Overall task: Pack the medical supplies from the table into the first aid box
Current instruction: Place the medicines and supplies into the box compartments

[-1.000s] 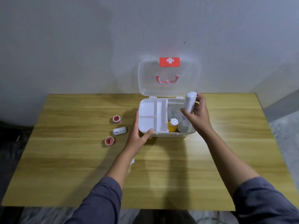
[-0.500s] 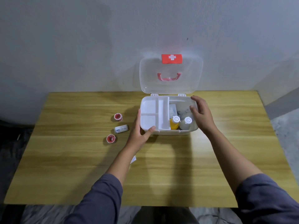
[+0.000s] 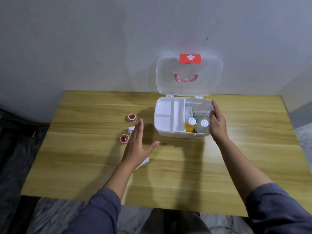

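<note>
The white first aid box [image 3: 168, 133] stands open on the wooden table [image 3: 185, 174], its clear lid [image 3: 189, 71] upright against the wall. Inside sit a white divided tray [image 3: 166, 114], a yellow bottle [image 3: 190, 126] and a clear bottle [image 3: 201, 127], both white-capped. My right hand [image 3: 217, 122] rests against the box's right side, holding nothing. My left hand [image 3: 136, 146] hovers open to the left of the box. Beside it lie two red tape rolls [image 3: 132, 117] [image 3: 124, 138] and a small white roll [image 3: 131, 129], partly hidden by my fingers.
A small white packet [image 3: 143, 163] lies on the table under my left wrist, mostly hidden. The wall stands right behind the box. Dark floor drops off past the table's left edge, and its near edge runs close to my body.
My right hand set the white-capped clear bottle into the box and let go. My left hand left the box's front corner and moved left toward the rolls.
</note>
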`<action>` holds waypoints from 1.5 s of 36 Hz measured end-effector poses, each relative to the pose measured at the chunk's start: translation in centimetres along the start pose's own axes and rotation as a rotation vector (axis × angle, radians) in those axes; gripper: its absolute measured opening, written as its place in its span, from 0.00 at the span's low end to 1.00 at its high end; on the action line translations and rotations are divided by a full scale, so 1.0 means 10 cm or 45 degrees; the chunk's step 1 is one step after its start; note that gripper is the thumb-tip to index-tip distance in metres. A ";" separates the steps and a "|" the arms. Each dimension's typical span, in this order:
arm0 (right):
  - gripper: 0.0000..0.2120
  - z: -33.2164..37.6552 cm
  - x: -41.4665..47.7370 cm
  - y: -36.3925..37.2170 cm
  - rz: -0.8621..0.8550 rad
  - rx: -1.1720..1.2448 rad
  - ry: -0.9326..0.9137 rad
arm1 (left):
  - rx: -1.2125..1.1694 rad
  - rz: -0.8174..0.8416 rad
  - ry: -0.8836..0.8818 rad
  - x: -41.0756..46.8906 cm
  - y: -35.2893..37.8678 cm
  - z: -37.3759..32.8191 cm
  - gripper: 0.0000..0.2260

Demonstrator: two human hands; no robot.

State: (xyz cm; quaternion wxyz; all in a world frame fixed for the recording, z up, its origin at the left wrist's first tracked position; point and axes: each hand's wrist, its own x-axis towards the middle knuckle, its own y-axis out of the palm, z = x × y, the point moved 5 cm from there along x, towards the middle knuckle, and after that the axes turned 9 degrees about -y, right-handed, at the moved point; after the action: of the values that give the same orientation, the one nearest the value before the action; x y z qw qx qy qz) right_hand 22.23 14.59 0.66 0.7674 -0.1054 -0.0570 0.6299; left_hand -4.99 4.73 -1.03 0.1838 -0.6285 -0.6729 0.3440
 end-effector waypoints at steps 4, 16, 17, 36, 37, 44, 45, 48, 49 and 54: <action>0.22 0.00 -0.02 0.01 -0.027 0.042 -0.005 | 0.403 -0.059 0.061 -0.38 0.07 0.53 0.41; 0.21 -0.06 -0.01 0.02 -0.061 0.061 0.015 | 0.836 -0.151 0.042 -0.16 0.23 0.60 0.31; 0.21 -0.05 -0.01 0.02 -0.061 0.064 0.013 | 0.845 -0.159 0.053 -0.08 0.24 0.59 0.32; 0.20 -0.10 0.02 0.01 -0.075 0.062 -0.002 | 0.862 -0.170 -0.014 0.54 0.28 0.35 0.29; 0.20 -0.10 0.02 0.01 -0.072 0.064 -0.002 | 0.847 -0.175 -0.028 0.53 0.27 0.34 0.29; 0.21 -0.09 0.02 0.01 -0.059 0.065 -0.004 | 0.453 -0.384 -0.089 0.42 0.00 -0.09 0.23; 0.21 -0.09 0.02 0.01 -0.056 0.072 0.000 | 0.351 -0.416 -0.038 0.41 -0.04 -0.24 0.24; 0.21 -0.09 0.02 0.01 -0.054 0.086 0.008 | 0.248 -0.440 0.135 0.40 -0.07 -0.64 0.25; 0.21 -0.09 0.02 0.01 -0.051 0.089 0.009 | 0.273 -0.416 0.189 0.41 -0.04 -0.73 0.24; 0.21 -0.08 0.02 0.00 -0.031 0.105 0.008 | 0.384 -0.172 0.290 0.46 0.21 -0.86 0.25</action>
State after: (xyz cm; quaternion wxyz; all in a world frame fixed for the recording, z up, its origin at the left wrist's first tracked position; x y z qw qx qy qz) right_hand 22.47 14.69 -0.15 0.7789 -0.0749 -0.0297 0.6220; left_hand 1.73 11.16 2.60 0.3734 -0.5821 -0.6294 0.3545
